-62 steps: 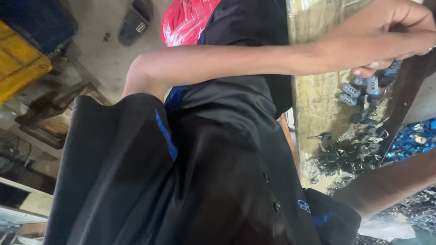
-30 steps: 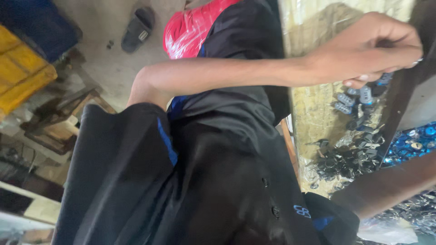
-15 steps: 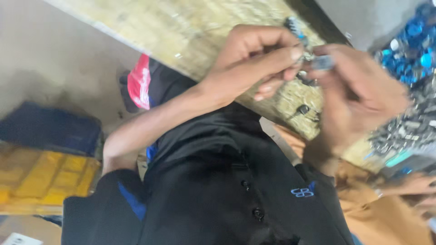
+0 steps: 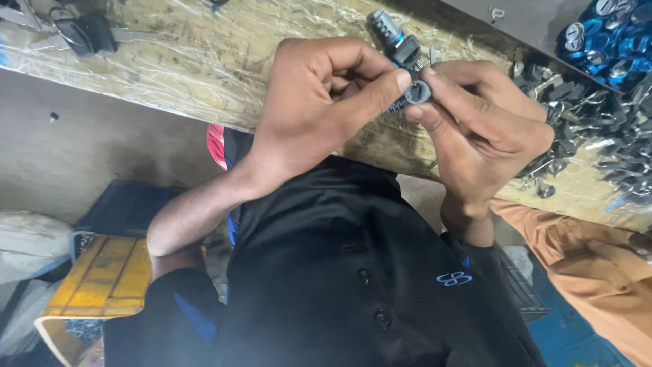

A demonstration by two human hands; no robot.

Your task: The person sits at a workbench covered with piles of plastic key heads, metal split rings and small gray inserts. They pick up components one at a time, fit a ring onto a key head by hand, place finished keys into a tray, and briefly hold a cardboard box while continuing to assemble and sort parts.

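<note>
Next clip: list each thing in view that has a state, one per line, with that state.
Left hand: closed, pinching the lock cylinder.
Right hand: closed, gripping the same part.
Lock cylinder: held off the bench between both hands.
Key: lying flat on the bench.
Metal parts: loose in a heap.
Bench: plastic-wrapped.

red plastic bag [image 4: 216, 145] under bench edge (partly hidden), white sack [image 4: 27, 241] at far left

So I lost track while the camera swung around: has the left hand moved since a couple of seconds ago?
Yes. The left hand came in from beyond the workbench edge to meet the right hand on the small lock part.
</note>
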